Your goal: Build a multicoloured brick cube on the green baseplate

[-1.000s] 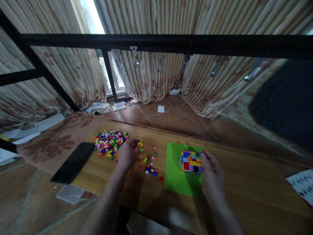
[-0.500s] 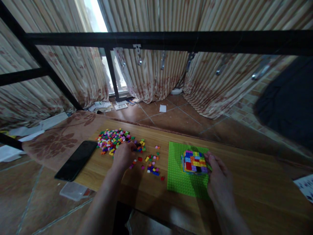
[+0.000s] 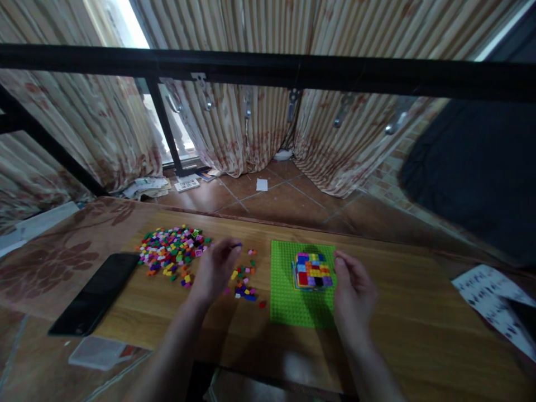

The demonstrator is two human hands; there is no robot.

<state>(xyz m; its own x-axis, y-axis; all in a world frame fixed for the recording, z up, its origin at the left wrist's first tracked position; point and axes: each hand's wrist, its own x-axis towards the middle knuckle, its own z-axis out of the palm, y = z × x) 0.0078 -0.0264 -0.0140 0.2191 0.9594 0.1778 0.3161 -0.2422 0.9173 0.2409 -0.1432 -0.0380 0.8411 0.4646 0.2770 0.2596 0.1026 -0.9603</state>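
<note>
My left hand [image 3: 214, 273] is raised over the wood between the brick pile and the green baseplate. Its thumb and forefinger pinch a small dark blue building brick [image 3: 238, 244]. On the green baseplate [image 3: 281, 304] sits a block-shaped stack of multicoloured bricks [image 3: 313, 271], several layers high. My right hand [image 3: 355, 287] is at the plate's right edge, just beside the stack, with the fingers closed together; whatever they hold is hidden. Loose bricks [image 3: 245, 291] lie scattered to the left of the plate.
A large heap of mixed bricks [image 3: 171, 248] covers the table's left part. A black phone [image 3: 96, 293] lies by it, and a clear plastic box [image 3: 98, 353] is below the table edge. A printed sheet [image 3: 494, 304] lies far right. A black rail [image 3: 259, 67] crosses before the curtains.
My left hand has come away from the brick pile toward the baseplate, with a blue brick in its fingertips. My right hand stays beside the stack. The whole view has turned to the right.
</note>
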